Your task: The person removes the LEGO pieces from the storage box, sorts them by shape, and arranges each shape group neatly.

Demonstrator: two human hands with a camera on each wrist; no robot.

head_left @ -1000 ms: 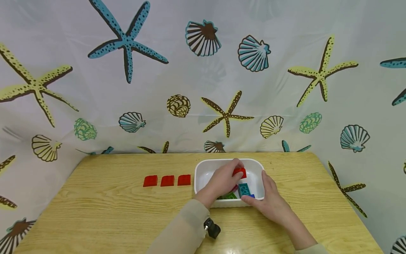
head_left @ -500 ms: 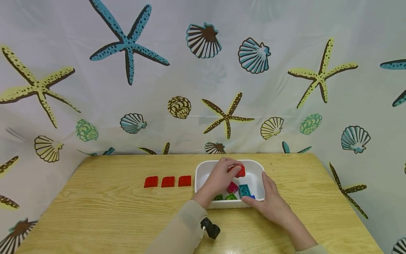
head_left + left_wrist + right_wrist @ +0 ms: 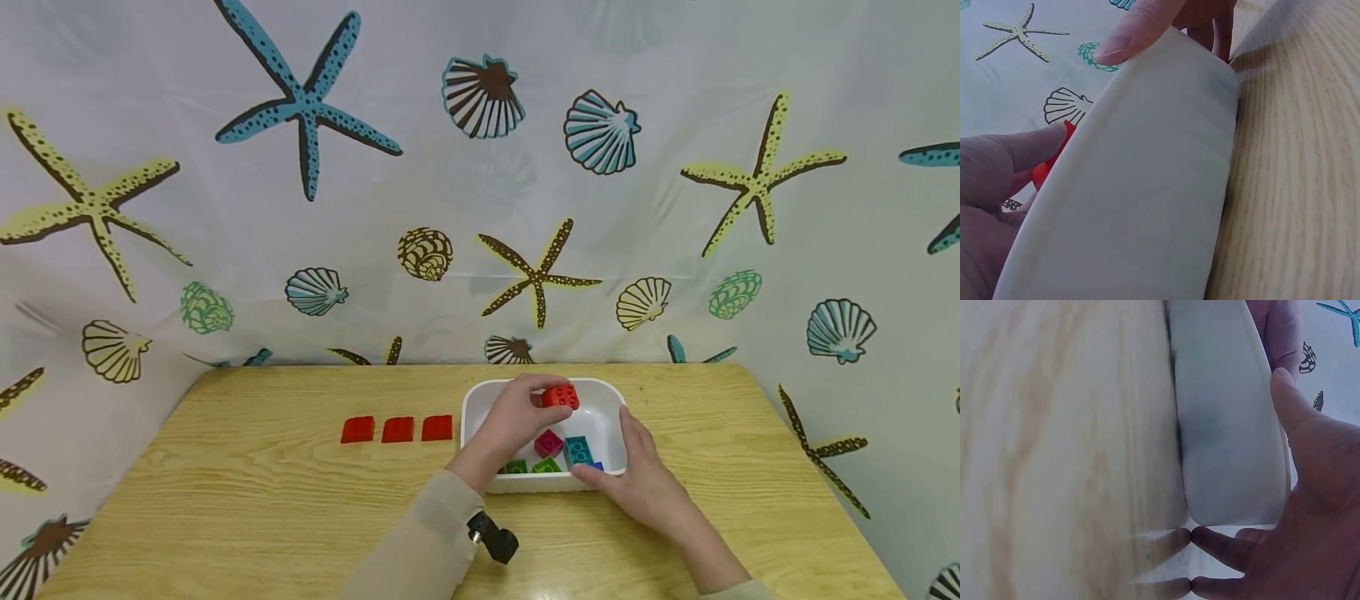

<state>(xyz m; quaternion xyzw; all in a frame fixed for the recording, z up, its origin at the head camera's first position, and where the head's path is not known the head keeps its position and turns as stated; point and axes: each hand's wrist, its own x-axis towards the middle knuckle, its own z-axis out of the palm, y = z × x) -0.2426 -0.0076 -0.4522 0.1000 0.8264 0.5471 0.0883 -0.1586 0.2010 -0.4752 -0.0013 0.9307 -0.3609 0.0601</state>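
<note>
My left hand (image 3: pixel 513 417) pinches a red toy brick (image 3: pixel 562 397) with studs over the white plastic tub (image 3: pixel 467 421). In the left wrist view, part of that red brick (image 3: pixel 1054 156) shows beside the thumb, behind the tub's wall (image 3: pixel 1141 169). My right hand (image 3: pixel 648 479) holds the tub's front right corner. Its thumb (image 3: pixel 1291 397) lies on the rim and its other fingers stand against the side. Inside the tub lie a magenta brick (image 3: pixel 548 443), a teal brick (image 3: pixel 578 451), green bricks (image 3: pixel 546 465) and a partly hidden blue one (image 3: pixel 597 466).
Left of the tub, three red pieces (image 3: pixel 397 429) lie in a row on the wooden table (image 3: pixel 247 500). A curtain (image 3: pixel 360 208) printed with shells and starfish hangs behind the table. A small black device (image 3: pixel 493 537) is on the left sleeve.
My left hand has moved slightly left and up with the red brick, whose studs now show. The magenta brick has come into view. The right hand stays at the tub's corner.
</note>
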